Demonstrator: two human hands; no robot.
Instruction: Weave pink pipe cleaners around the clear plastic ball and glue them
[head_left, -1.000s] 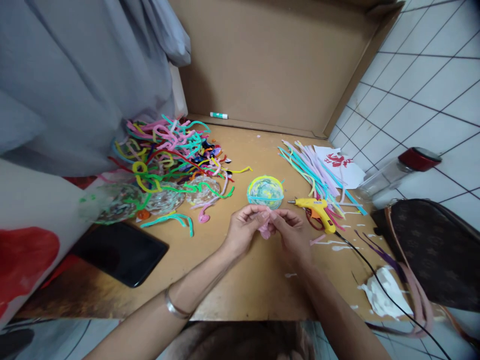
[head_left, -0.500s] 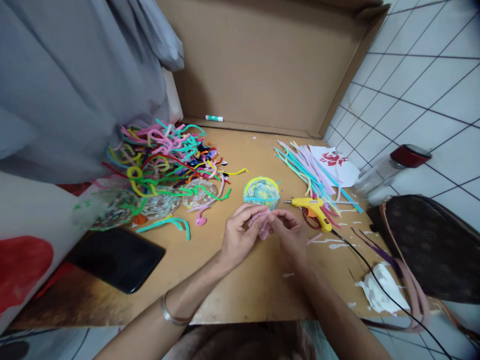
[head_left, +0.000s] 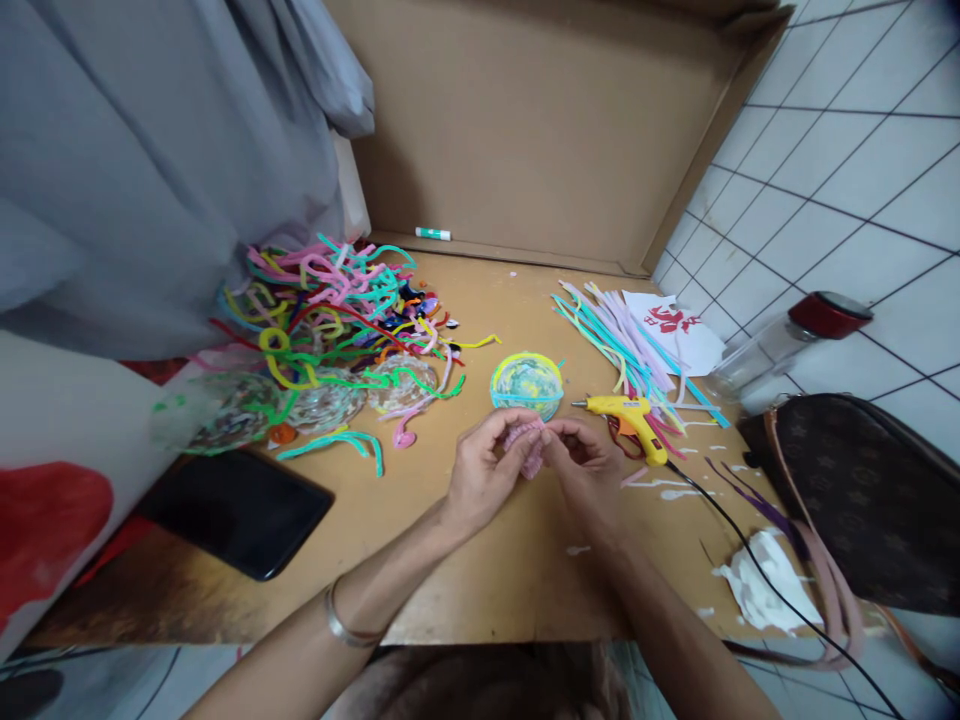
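Note:
A small pink piece of folded pipe cleaner (head_left: 533, 462) is pinched between my two hands over the middle of the table. My left hand (head_left: 487, 465) has its thumb and fingers closed on the piece from the left. From the right, the fingertips of my right hand (head_left: 585, 470) press against its edge; the fingers partly hide it. Just beyond the hands lies a round disc (head_left: 526, 380) with a yellow rim and a light blue strip across it. A yellow glue gun (head_left: 628, 420) rests right of my right hand, nozzle pointing left.
Tangled coloured pipe cleaners (head_left: 337, 290) are heaped at the left, above several clear discs (head_left: 322, 402). A black phone (head_left: 240, 510) lies in front. Straight pipe cleaners (head_left: 615, 330), a bottle (head_left: 795, 340), a brown bag (head_left: 855, 490) and crumpled tissue (head_left: 769, 585) are at the right. Cardboard (head_left: 525, 130) stands behind.
The whole view has shifted slightly. Both hands stay on the pink piece, with only a small change in its angle and in the right fingertips.

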